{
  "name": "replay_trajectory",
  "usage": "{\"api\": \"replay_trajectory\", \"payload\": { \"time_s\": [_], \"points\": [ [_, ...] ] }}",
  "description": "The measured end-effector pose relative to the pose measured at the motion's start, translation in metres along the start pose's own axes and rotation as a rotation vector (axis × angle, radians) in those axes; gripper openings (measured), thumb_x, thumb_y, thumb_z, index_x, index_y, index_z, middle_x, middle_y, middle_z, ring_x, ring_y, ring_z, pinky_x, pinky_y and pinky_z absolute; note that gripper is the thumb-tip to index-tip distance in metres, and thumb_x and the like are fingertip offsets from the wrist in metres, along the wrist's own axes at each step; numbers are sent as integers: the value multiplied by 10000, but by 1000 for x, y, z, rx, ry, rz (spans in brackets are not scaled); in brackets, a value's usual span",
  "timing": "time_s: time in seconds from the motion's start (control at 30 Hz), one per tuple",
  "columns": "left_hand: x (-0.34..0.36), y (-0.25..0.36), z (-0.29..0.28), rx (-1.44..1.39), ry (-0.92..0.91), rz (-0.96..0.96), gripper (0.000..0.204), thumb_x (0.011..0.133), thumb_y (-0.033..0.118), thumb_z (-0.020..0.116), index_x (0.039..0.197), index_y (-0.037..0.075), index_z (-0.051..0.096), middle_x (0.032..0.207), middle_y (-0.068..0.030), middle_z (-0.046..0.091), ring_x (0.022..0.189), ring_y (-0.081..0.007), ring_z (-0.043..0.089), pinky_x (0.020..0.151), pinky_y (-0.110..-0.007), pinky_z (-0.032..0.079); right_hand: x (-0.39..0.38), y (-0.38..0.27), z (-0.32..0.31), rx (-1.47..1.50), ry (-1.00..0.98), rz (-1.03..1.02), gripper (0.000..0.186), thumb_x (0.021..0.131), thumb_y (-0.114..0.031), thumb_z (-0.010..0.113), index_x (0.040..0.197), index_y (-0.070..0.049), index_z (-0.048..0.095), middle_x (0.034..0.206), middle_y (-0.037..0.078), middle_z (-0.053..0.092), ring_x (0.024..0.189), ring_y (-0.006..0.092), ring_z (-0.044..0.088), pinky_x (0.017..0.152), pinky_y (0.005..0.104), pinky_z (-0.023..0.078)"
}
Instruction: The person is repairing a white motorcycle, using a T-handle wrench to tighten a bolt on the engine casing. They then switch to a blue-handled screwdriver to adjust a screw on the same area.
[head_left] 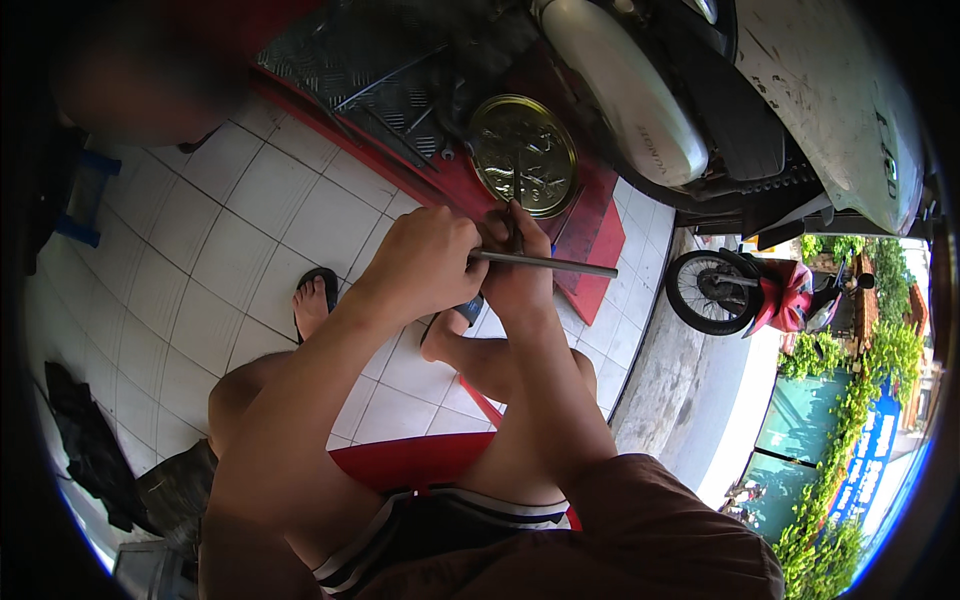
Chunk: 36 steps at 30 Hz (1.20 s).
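My left hand [425, 260] is closed round a long grey metal rod [575, 268], which runs out horizontally to the right across my other hand. My right hand [522, 275] is curled beside it, gripping a slim dark tool [516, 208] whose shaft points up over a round gold-coloured tin [500, 135]. Liquid or a shiny surface in the tin hides what lies in it. The hands are close together, just below the tin and the red stand [600, 225], and their contact is partly hidden by fingers.
Wrenches and rods lie on a dark textured tray [355, 75]. A motorcycle [650, 120] stands above right, a red motorbike [780, 295] outside. A blue stool [80, 215] and blurred shape [150, 70] are at left. I sit on a red seat [400, 455] over white tiles [265, 210].
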<state>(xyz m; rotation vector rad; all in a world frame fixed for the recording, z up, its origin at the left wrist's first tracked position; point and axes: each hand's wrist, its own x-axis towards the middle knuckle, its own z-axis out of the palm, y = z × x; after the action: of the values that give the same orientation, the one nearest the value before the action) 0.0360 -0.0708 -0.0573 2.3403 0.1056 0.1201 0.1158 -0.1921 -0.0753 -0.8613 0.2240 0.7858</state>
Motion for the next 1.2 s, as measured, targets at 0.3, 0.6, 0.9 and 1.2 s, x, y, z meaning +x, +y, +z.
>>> {"api": "replay_trajectory", "payload": {
  "time_s": [0.3,0.6,0.9,1.2],
  "points": [
    [-7,-8,22,94,-299,-117,330,807,318,665,802,-12,674,751,-170,649,721,-331,653,700,-412,528,15,8,-21,-465,126,-119,79,896,-95,550,850,-61,496,582,-13,389,506,93,357,472,273,276],
    [-20,-6,37,226,-579,-208,370,804,385,660,894,26,678,874,-139,680,826,-290,673,756,-402,535,28,17,2,-873,-153,-7,181,868,-163,572,970,-16,603,601,-55,410,524,66,354,476,238,260],
    [-16,-7,20,194,-569,-283,266,614,169,741,876,128,731,939,-67,707,885,-238,680,718,-349,516,137,51,58,-1691,95,-343,321,841,-221,548,1005,37,644,934,259,652,944,368,648,843,406,501],
    [-19,-17,10,150,-592,-331,244,720,158,711,954,94,730,1008,-58,697,942,-229,667,757,-396,477,208,77,89,-2010,304,-100,456,807,-210,577,1219,-17,555,1269,196,571,1181,336,559,983,397,470]
  ]
}}
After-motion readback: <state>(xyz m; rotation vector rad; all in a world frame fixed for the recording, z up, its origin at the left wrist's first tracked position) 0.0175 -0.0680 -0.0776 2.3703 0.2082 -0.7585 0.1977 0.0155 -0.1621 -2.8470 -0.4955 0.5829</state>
